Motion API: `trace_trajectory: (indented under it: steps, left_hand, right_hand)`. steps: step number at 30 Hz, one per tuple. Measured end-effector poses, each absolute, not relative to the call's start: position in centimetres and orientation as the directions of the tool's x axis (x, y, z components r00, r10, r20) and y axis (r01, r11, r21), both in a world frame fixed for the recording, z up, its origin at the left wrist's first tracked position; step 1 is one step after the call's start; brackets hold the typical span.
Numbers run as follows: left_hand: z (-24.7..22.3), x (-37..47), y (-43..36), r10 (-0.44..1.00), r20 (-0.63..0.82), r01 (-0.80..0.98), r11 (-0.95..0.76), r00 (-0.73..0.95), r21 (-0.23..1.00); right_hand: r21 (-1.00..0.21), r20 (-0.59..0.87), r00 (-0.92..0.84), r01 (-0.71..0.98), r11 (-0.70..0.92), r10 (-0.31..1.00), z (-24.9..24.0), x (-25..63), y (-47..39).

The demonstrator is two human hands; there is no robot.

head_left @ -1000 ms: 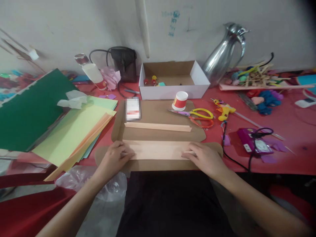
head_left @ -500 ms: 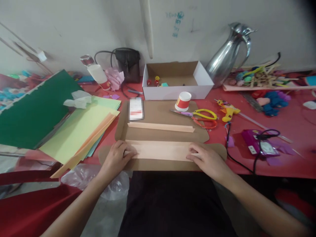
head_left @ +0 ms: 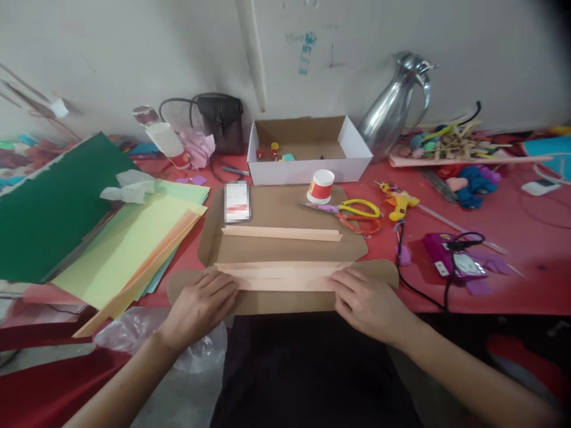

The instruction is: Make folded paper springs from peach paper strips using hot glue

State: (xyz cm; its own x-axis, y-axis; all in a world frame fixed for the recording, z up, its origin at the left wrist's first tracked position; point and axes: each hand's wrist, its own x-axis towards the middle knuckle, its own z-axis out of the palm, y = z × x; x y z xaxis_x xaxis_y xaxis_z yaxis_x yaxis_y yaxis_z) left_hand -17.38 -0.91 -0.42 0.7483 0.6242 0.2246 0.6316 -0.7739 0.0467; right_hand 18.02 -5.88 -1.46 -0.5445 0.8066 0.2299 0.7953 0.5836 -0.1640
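A strip of peach paper [head_left: 284,277] lies across the near part of the brown cardboard [head_left: 276,205], a crease running along its length. At its left end, the fingers of my left hand [head_left: 200,306] are bent and pressed onto the paper. My right hand [head_left: 372,303] grips the other end, its fingers curled and the thumb mostly hidden. Beyond this sheet rests a narrow folded peach strip [head_left: 281,233]. Scissors [head_left: 357,213] with yellow and orange handles lie on the cardboard's right side beside a red and white paper cup [head_left: 320,186].
An open white box [head_left: 307,171] holding small items stands behind the cardboard. Coloured paper sheets [head_left: 134,238] and a green board [head_left: 57,214] occupy the left. A yellow glue gun [head_left: 399,205], a purple corded box [head_left: 450,255] and a metal jug [head_left: 392,107] are on the right.
Both hands have rolled forward, their fingers now pressing flatter over the paper's ends. The strip looks narrower, with its near edge turned up. The camera view has shifted slightly.
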Motion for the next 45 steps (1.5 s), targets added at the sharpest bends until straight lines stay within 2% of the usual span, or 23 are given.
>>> trace_trajectory:
  steps: [2, 4, 7, 12, 20, 24, 30, 34, 37, 39, 41, 43, 45]
  left_hand:
    - [-0.8, -17.5, -0.6, 0.629, 0.233, 0.638, -0.769, 0.741, 0.046]
    - [-1.2, -17.7, -0.2, 0.665, 0.244, 0.669, -0.739, 0.706, 0.078]
    - [-1.7, -17.9, 0.6, 0.745, 0.208, 0.722, -0.667, 0.634, 0.187]
    - [-1.8, -18.0, 1.9, 0.86, 0.115, 0.792, -0.503, 0.496, 0.345]
    - [-1.4, -17.4, 2.6, 0.934, -0.026, 0.897, -0.335, 0.357, 0.29]
    - [-1.7, -17.6, 2.7, 0.924, -0.009, 0.893, -0.365, 0.381, 0.264]
    - [-1.7, -17.8, 2.7, 0.894, 0.058, 0.853, -0.443, 0.445, 0.276]
    - [-1.5, -17.5, 2.5, 0.878, 0.092, 0.82, -0.472, 0.469, 0.323]
    - [-1.7, -17.4, 2.2, 0.869, 0.134, 0.815, -0.493, 0.476, 0.304]
    - [-1.7, -17.4, 1.8, 0.854, 0.186, 0.825, -0.518, 0.486, 0.227]
    - [-1.3, -17.4, 1.3, 0.815, 0.247, 0.822, -0.56, 0.525, 0.1]
    - [-0.6, -17.4, 1.0, 0.753, 0.261, 0.78, -0.625, 0.604, -0.001]
    - [0.1, -17.5, 0.9, 0.692, 0.24, 0.717, -0.696, 0.68, -0.024]
  right_hand:
    - [-0.188, 0.244, -0.523, 0.8, 0.569, 0.816, -1.5, 18.1, -5.7]
    - [-0.261, 0.244, -0.456, 0.819, 0.511, 0.856, -1.6, 18.2, -5.4]
    - [-0.387, 0.189, -0.344, 0.835, 0.392, 0.92, -1.8, 18.4, -4.7]
    - [-0.522, 0.081, -0.265, 0.81, 0.267, 0.961, -2.1, 18.8, -3.8]
    - [-0.56, 0.03, -0.173, 0.813, 0.16, 0.984, -1.8, 18.3, -3.0]
    - [-0.58, 0.008, -0.176, 0.801, 0.148, 0.984, -1.5, 18.3, -2.7]
    - [-0.614, 0.069, -0.236, 0.756, 0.228, 0.969, -1.7, 18.4, -2.6]
    - [-0.587, 0.092, -0.236, 0.772, 0.244, 0.967, -2.2, 18.4, -2.7]
    - [-0.48, 0.143, -0.238, 0.832, 0.277, 0.961, -2.4, 18.5, -3.3]
    - [-0.328, 0.196, -0.27, 0.888, 0.322, 0.943, -2.2, 18.6, -4.0]
    - [-0.181, 0.229, -0.357, 0.899, 0.4, 0.906, -1.7, 18.6, -4.6]
    - [-0.127, 0.232, -0.427, 0.877, 0.463, 0.874, -1.1, 18.5, -5.0]
    - [-0.141, 0.227, -0.454, 0.86, 0.491, 0.861, -0.7, 18.5, -5.0]
